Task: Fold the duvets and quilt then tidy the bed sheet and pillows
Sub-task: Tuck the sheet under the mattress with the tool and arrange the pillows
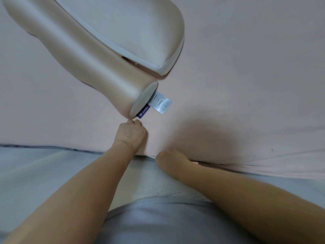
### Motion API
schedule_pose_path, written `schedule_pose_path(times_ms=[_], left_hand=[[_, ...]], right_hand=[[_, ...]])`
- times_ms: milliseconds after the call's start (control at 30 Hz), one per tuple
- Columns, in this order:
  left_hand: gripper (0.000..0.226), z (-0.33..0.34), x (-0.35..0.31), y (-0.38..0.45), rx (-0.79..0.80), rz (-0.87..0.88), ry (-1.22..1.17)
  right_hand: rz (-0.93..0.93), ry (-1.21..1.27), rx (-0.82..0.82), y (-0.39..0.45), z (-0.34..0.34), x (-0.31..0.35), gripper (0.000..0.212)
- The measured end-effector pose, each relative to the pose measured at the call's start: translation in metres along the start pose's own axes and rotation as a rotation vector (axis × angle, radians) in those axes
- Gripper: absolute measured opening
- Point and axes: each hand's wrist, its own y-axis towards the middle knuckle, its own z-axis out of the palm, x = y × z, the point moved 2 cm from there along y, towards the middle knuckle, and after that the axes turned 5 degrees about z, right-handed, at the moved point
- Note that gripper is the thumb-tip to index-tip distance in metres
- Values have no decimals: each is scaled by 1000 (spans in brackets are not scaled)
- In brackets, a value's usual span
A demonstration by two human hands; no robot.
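Observation:
A pink bed sheet (246, 76) covers the mattress across most of the view. A beige contoured pillow (84, 55) with a grey end cap and two labels lies on it at the upper left. My left hand (131, 133) rests on the sheet just below the pillow's near corner, fingers curled down against the fabric. My right hand (171, 158) is at the sheet's near edge, and its fingers are hidden, tucked under that edge between the sheet and the grey surface below.
A grey mesh-fabric bed side (35, 173) runs along the near edge of the mattress. A grey garment (158, 222) fills the bottom middle. The sheet to the right of the pillow lies fairly smooth.

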Motion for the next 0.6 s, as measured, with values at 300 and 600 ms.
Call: schedule_pose_path(times_ms=[300,600], left_hand=[[57,-22,-32,-27,-189,483,-43],[77,-95,-182,13,-59,408,-57]], right_hand=[[-28,91,151,-106,-18,-94,28],[85,-9,320,-232,-4,-189,31]])
